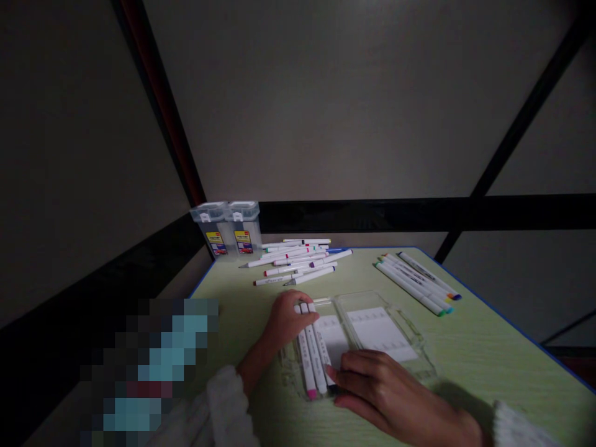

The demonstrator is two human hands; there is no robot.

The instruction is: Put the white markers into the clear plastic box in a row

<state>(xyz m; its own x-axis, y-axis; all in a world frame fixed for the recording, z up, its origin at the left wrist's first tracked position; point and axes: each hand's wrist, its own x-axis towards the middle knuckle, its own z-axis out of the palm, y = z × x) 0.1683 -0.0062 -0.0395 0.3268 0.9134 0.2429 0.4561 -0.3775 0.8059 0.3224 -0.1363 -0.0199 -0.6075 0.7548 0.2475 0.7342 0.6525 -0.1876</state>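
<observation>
A clear plastic marker case [372, 332] lies open on the pale green table [488, 360]. Three white markers [313, 357] lie in its left half, one with a pink cap. My left hand [285, 321] rests on the far ends of these markers, fingers curled over them. My right hand [382, 391] lies at the near edge of the case, its fingertips touching the markers' near ends. White fluffy sleeves cover both wrists.
A loose pile of white markers [298, 257] lies at the back of the table. A neat row of several markers [419, 282] sits at the right. Two clear upright boxes [228, 228] stand at the back left corner. A blurred patch covers the lower left.
</observation>
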